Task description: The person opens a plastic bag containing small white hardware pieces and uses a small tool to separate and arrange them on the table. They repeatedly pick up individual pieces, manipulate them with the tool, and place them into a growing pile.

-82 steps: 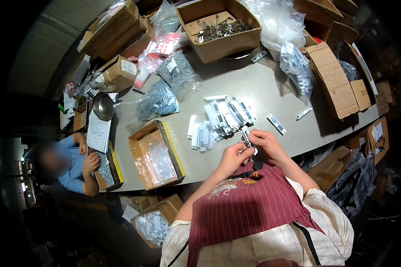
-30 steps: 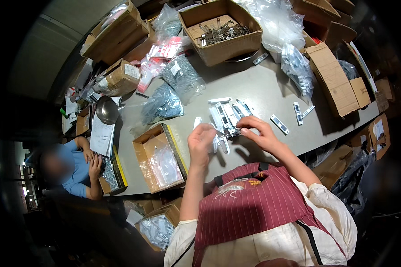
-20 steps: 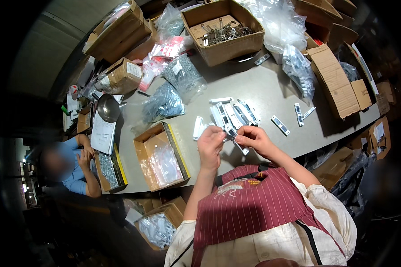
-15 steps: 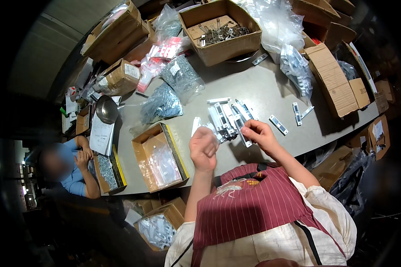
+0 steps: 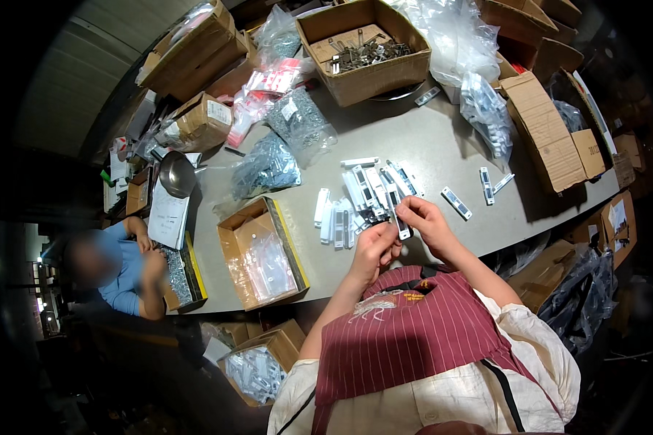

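My right thumb and fingers — my right hand (image 5: 428, 223) — pinch a slim dark-faced strip (image 5: 395, 206) at the near side of the pile of white strips (image 5: 360, 190). My left hand (image 5: 374, 251), nearer me than the pile, curls beside its lower end — whether it grips, I cannot tell. Left of the pile sits an open carton (image 5: 232, 250); beyond the pile, a deeper box (image 5: 374, 83).

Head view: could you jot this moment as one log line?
right hand: holds narrow strip | left hand: at strip's near end | beyond hands: strip pile
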{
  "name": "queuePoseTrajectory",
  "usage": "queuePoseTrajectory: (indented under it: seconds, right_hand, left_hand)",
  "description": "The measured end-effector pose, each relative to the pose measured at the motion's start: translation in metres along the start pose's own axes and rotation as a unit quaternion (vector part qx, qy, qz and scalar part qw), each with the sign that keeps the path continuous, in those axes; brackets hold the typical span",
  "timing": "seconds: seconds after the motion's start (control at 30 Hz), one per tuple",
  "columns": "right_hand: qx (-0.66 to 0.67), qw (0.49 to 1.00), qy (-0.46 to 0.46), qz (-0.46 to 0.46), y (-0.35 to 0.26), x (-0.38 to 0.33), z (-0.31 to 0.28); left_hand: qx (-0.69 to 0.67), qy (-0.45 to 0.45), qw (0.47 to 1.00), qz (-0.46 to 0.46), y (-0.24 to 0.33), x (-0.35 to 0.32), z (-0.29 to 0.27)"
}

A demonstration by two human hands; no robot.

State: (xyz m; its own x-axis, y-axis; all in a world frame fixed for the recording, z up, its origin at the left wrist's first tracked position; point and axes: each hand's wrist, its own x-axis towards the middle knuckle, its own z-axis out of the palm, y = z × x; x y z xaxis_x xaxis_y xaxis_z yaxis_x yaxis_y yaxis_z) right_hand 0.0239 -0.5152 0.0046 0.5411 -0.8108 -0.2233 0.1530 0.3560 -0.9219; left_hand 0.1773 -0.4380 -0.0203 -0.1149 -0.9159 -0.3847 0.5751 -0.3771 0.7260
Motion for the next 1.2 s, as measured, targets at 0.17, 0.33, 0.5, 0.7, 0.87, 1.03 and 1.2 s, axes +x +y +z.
queuePoseTrajectory:
  seconds: [0.17,0.33,0.5,0.7,0.87,1.03,1.2]
  right_hand:
    - [-0.004,1.0,-0.023,0.008,0.002,0.0,0.002]
    - [0.018,0.999,-0.046,0.015,0.008,-0.002,-0.003]
    - [-0.091,0.994,0.025,-0.06,0.023,0.005,-0.022]
    - [-0.569,0.757,0.291,-0.137,-0.012,0.013,-0.112]
    - [-0.605,0.726,0.305,-0.117,-0.024,0.011,-0.129]
    - [-0.546,0.82,0.098,-0.144,0.001,0.035,-0.084]
    - [-0.589,0.794,0.127,-0.078,0.033,0.073,-0.072]
  left_hand:
    - [0.044,0.023,0.998,0.027,-0.011,0.002,-0.003]
    - [0.013,0.025,0.999,0.028,0.002,-0.007,0.006]
    - [0.024,0.063,0.997,0.04,0.003,-0.009,0.01]
    - [-0.243,-0.204,0.945,0.077,0.006,-0.016,-0.01]
    - [-0.289,-0.415,0.859,0.082,0.019,-0.006,-0.009]
    - [-0.302,-0.489,0.817,0.057,0.022,-0.008,-0.002]
    - [-0.306,-0.501,0.809,0.04,0.02,-0.012,-0.002]
